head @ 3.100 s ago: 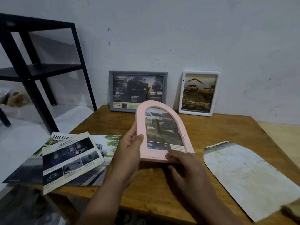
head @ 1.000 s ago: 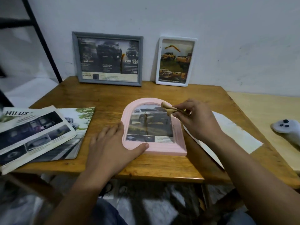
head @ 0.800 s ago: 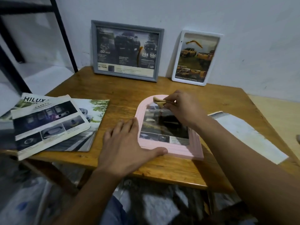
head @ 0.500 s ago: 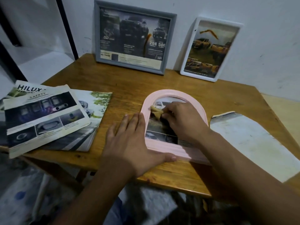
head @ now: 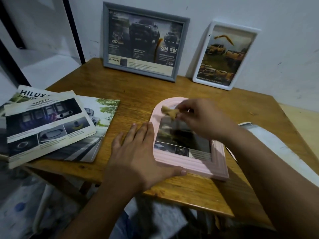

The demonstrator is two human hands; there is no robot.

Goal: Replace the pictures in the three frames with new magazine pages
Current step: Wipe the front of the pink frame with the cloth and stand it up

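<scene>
A pink arched frame (head: 198, 165) lies flat on the wooden table (head: 134, 90) with a car picture under its glass. My left hand (head: 138, 152) presses flat against the frame's left side, thumb along its bottom edge. My right hand (head: 198, 119) pinches a small tan cloth (head: 170, 112) over the top of the frame's glass. A grey frame (head: 141, 44) and a white frame (head: 224, 56) lean against the wall at the back, both with car pictures.
Car magazines (head: 48, 125) lie stacked at the table's left edge. A cut paper sheet (head: 279, 152) lies right of the pink frame, partly under my right arm. A black shelf post (head: 72, 28) stands at the back left.
The pink frame went from held upright to lying flat. My right hand picked up the cloth and rubs it over the glass, moving back up toward the arch since half a second ago.
</scene>
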